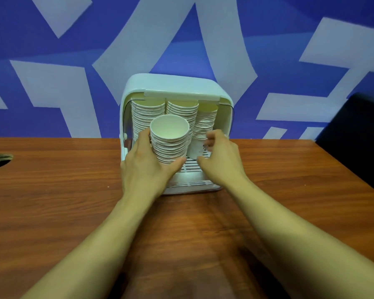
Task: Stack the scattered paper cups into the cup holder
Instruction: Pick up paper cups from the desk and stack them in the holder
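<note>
The left hand [145, 162] clamps fingers and thumb round the front stack of paper cups [170, 143], which stands upright on the slatted floor of the open cup holder [173, 85] on the wooden table [52, 190]. The right hand [222, 160], fingers curled and blurred, sits against the base of the right rear stack [204, 126]; whether it grips is unclear. Both forearms reach forward. The other rear stacks are partly hidden.

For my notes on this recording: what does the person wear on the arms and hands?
Nothing worn shows. The left forearm and the right forearm are bare down to the picture's edge, with no sleeve in view. The left hand and the right hand have no glove, ring, watch or bracelet.
</note>
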